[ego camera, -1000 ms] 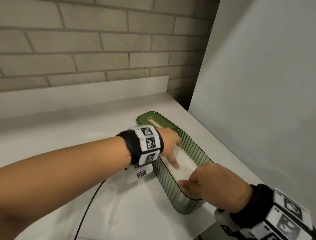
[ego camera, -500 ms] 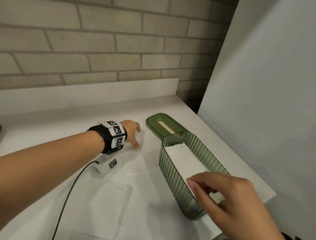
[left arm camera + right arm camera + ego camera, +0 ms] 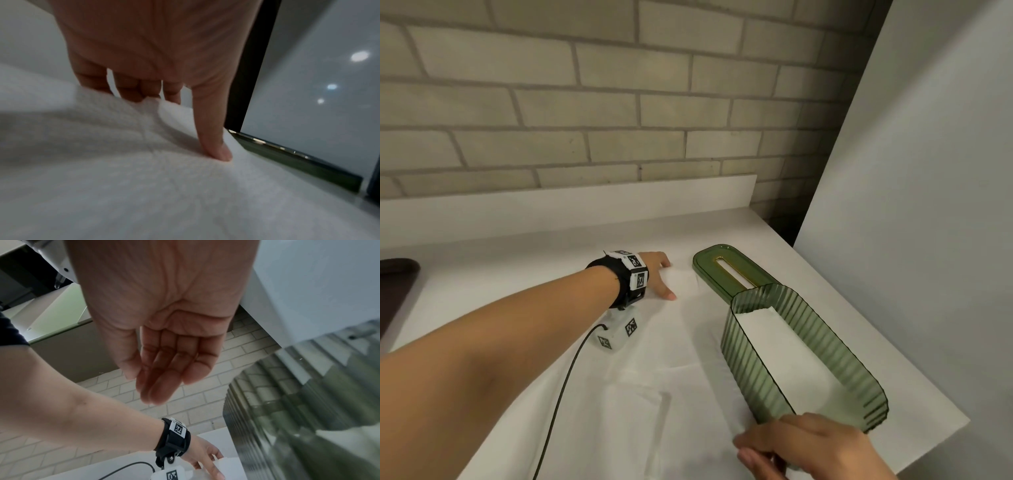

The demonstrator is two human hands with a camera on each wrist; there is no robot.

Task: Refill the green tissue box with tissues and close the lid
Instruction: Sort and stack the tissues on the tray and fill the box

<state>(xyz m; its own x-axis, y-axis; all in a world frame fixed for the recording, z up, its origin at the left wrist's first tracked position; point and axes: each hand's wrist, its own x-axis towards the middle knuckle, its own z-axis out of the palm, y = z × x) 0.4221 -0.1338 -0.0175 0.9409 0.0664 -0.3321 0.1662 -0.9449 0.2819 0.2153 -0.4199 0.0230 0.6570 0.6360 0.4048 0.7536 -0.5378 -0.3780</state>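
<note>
Left hand: our left hand (image 3: 658, 274) lies on a loose white tissue (image 3: 681, 279) on the counter, left of the lid; in the left wrist view the thumb (image 3: 213, 138) presses straight down into the tissue while the other fingers (image 3: 131, 91) curl at its raised edge.
Right hand: our right hand (image 3: 804, 445) hovers at the near end of the box, fingers relaxed and loosely bent; in the right wrist view the palm (image 3: 164, 305) holds nothing.
Green tissue box: the green tissue box (image 3: 763, 363) stands open on the white counter (image 3: 524, 260), near its right edge, ribbed walls upright.
Tissues in box: a flat white stack (image 3: 784, 346) lies inside, below the rim.
Lid: the green lid (image 3: 722, 270) lies flat on the counter behind the box, slot up, touching or just beside its far end; we cannot tell which.
Other: a black cable (image 3: 565, 383) runs across the counter from our left wrist unit; a brick wall (image 3: 585, 102) stands behind.
</note>
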